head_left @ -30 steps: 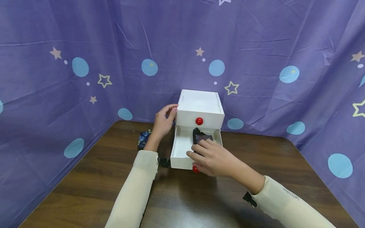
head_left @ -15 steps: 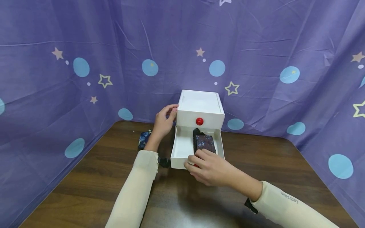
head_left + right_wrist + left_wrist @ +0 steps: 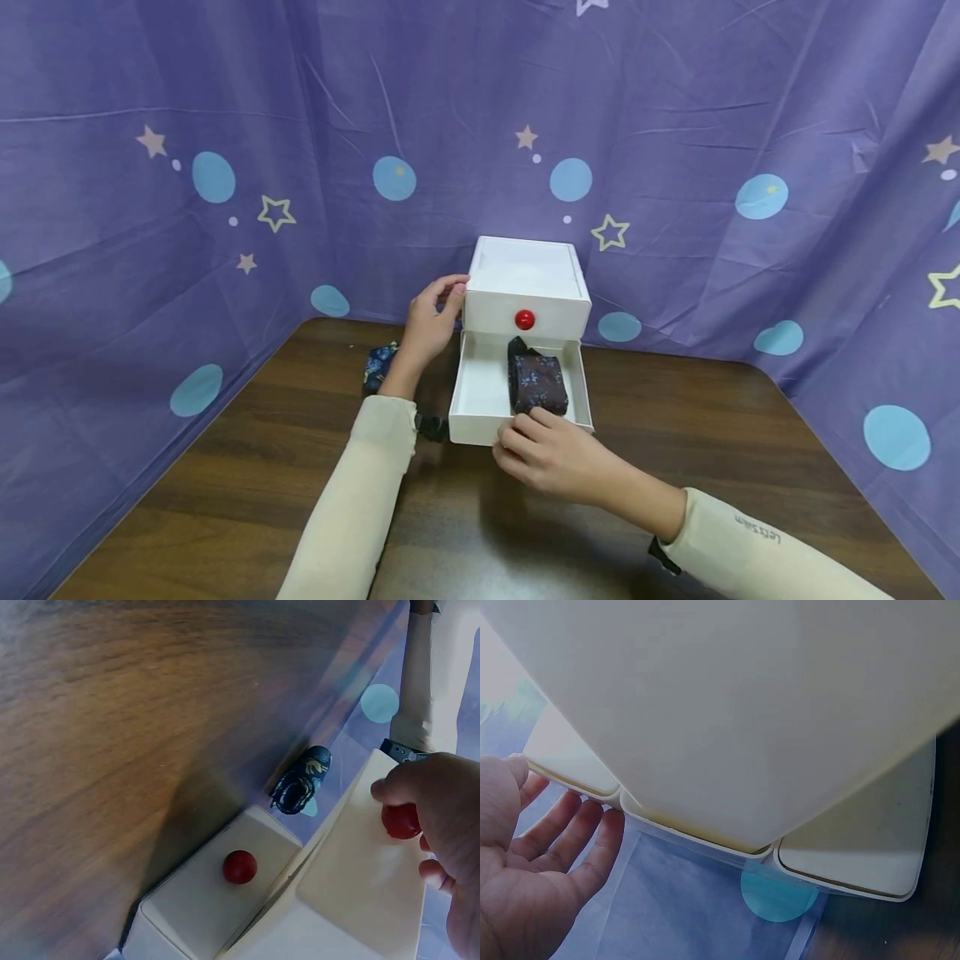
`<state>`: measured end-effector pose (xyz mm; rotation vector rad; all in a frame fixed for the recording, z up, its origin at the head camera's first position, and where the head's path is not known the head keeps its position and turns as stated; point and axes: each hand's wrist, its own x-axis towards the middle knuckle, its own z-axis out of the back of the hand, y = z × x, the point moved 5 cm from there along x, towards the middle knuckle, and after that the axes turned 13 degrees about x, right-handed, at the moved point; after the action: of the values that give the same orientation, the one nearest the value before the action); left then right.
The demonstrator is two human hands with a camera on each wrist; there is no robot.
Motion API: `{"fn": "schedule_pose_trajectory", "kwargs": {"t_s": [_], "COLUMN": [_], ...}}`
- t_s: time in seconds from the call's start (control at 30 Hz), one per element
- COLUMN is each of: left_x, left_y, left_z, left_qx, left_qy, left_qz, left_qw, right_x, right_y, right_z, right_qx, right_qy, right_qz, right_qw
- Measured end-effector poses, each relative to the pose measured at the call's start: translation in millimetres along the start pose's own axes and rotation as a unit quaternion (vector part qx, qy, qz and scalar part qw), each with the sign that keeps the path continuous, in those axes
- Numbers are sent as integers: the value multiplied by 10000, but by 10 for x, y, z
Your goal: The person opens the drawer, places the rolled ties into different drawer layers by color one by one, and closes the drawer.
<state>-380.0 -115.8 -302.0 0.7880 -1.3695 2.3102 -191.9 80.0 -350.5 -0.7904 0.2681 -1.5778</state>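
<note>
A white drawer unit (image 3: pixel 525 267) stands at the back of the table, its middle drawer (image 3: pixel 480 396) pulled out. In that drawer lies a rolled dark necktie (image 3: pixel 542 383) with small blue flowers. My right hand (image 3: pixel 551 454) is at the drawer's front, thumb and fingers round its red knob (image 3: pixel 401 821), which the hand hides in the head view. My left hand (image 3: pixel 431 321) rests its fingertips on the left side of the unit. In the left wrist view those fingers (image 3: pixel 596 847) are loosely bent along the edge of the unit.
Another rolled necktie, blue and patterned (image 3: pixel 379 367), lies on the wooden table (image 3: pixel 247 467) left of the unit, beside my left forearm. The top drawer has a red knob (image 3: pixel 525 320), and so does the lower drawer (image 3: pixel 240 866). A purple curtain (image 3: pixel 465 108) hangs behind.
My right hand has drawn back from above the rolled necktie in the drawer and moved down to the front knob. The left hand and the drawer have stayed in place.
</note>
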Motion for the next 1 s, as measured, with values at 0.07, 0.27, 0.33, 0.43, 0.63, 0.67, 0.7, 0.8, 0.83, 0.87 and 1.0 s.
{"fn": "schedule_pose_trajectory", "kwargs": {"t_s": [0.07, 0.27, 0.33, 0.43, 0.63, 0.67, 0.7, 0.8, 0.83, 0.87, 1.0], "left_x": [-3, -6, -5, -9, -4, -4, -5, -7, -8, -8, -3], "left_y": [-2, 4, 4, 1, 2, -2, -7, -15, -17, -17, -12], "left_z": [4, 9, 10, 13, 10, 9, 9, 10, 11, 12, 10], "left_qx": [-8, 87, 109, 115, 135, 131, 131, 127, 133, 136, 157], "left_qy": [-7, 21, 25, 30, 27, 28, 23, 4, 8, 2, 16], "left_qz": [-5, 9, 11, 11, 22, 14, 7, -11, -16, -18, -20], "left_qw": [10000, 10000, 9999, 9999, 9999, 9999, 9999, 9999, 9999, 9999, 9999], "right_x": [-14, -39, -43, -48, -46, -46, -45, -41, -41, -40, -33], "right_y": [9, 20, 19, 16, -7, -14, -22, -43, -48, -54, -75], "right_z": [-10, -29, -34, -41, -32, -29, -25, -10, -6, 0, 23], "right_qx": [-49, -79, -69, -74, -72, -81, -94, -118, -108, -85, -103], "right_qy": [-53, -90, -75, -43, -49, -59, -63, -63, -72, -74, -130], "right_qz": [39, 112, 126, 143, 134, 122, 107, 56, 42, 14, -40], "right_qw": [10000, 9999, 9999, 9999, 9999, 9999, 9999, 9999, 9999, 9999, 9999]}}
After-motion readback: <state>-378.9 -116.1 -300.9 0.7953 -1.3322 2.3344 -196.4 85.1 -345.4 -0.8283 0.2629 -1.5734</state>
